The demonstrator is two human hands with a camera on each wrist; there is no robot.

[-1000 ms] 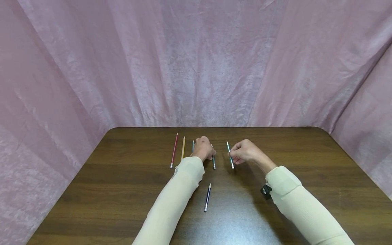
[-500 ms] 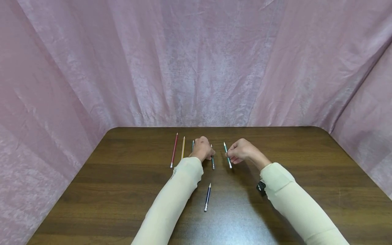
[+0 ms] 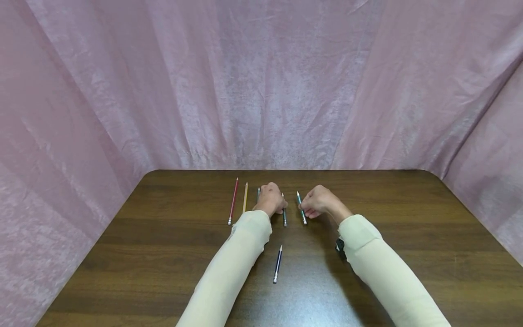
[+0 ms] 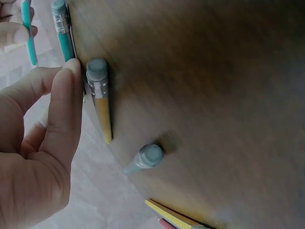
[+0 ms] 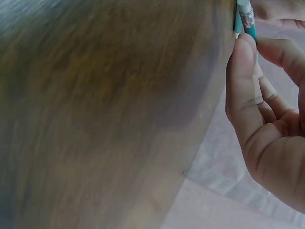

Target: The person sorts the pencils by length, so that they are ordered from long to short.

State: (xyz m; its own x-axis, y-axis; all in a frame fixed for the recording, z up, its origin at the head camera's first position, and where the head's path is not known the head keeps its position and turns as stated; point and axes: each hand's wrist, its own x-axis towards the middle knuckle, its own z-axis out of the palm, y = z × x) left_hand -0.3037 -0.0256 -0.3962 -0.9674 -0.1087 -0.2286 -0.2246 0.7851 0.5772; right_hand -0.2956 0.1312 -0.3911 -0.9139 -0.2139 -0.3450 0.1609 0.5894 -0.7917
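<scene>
In the head view my left hand [image 3: 270, 200] pinches a dark green pencil [image 3: 284, 219] between thumb and finger, its eraser end pointing toward me. The left wrist view shows that pencil [image 4: 63, 36] rising past the fingertips. To its right, my right hand [image 3: 323, 202] pinches a teal pencil [image 3: 303, 217], tip away from me and leaning left. The right wrist view has the teal pencil's eraser end [image 5: 247, 15] above the thumb. Beside the left fingers lies an orange-yellow pencil [image 4: 99, 86], hidden by the hand in the head view.
Left of the hands lie a red pencil [image 3: 233, 202], a yellow pencil [image 3: 245, 197] and a bluish pencil [image 3: 259, 192], partly covered. A dark blue pencil [image 3: 278, 263] lies nearer me on the wooden table [image 3: 163, 254]. Pink curtains [image 3: 261, 91] hang behind the table.
My right hand has moved left with the teal pencil, closer to the dark green one. The left hand has stayed nearly in place, still pinching its pencil.
</scene>
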